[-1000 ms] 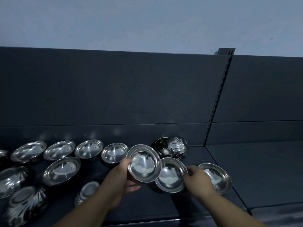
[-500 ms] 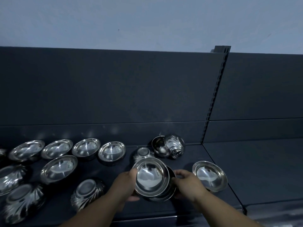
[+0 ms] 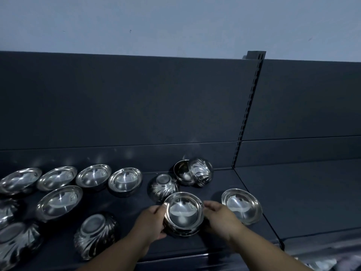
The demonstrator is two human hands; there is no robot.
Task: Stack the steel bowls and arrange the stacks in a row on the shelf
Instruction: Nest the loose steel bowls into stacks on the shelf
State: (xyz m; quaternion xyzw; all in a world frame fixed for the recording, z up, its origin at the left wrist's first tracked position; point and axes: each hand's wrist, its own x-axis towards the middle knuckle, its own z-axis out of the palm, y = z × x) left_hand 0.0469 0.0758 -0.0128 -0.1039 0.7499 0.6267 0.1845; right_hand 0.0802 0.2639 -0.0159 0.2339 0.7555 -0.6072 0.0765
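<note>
steel bowls nested as a stack (image 3: 183,213) sit between both hands on the dark shelf (image 3: 234,184). the left hand (image 3: 151,222) curls its grip around the stack's left rim, the right hand (image 3: 219,218) cups the right side, each pinching the stack. a small mark inside the top bowl is too blurred to read. just right of the grip lies an open bowl (image 3: 241,206); just beyond it an upturned fluted bowl (image 3: 163,186), and farther back a tipped pair (image 3: 193,175). well left of the grip, a row of open bowls (image 3: 93,176) lines the back of the shelf.
</note>
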